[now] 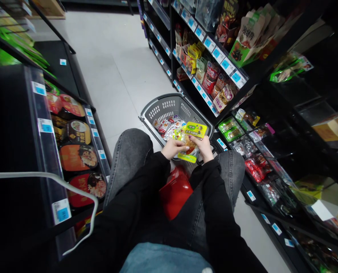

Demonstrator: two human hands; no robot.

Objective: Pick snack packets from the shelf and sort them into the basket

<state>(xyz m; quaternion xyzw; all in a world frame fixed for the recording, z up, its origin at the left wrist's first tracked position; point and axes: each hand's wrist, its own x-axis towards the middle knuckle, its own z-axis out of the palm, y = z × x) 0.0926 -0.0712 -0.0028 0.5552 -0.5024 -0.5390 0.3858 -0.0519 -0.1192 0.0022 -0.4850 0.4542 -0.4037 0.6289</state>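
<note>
Both hands are closed on yellow-green snack packets (195,129) with clear windows, held over the near side of a grey shopping basket (169,101). My left hand (174,148) pinches the left edge, its thumb lying across the front. On the right edge, my right hand (203,147) has its thumb on the front and its fingers behind. At least two packets seem to overlap there; I cannot tell which hand bears which. Small red and white snack packets (164,127) lie inside the basket. Below my hands, between my knees, is a shiny red thing (176,193), partly hidden.
Black shelving (211,72) with bagged snacks stands ahead right. Low compartments of small packets (257,167) line the right side. Boxed instant meals (79,155) fill the left shelf. A white cable (57,178) crosses the lower left. Pale tiled floor (106,68) stretches ahead.
</note>
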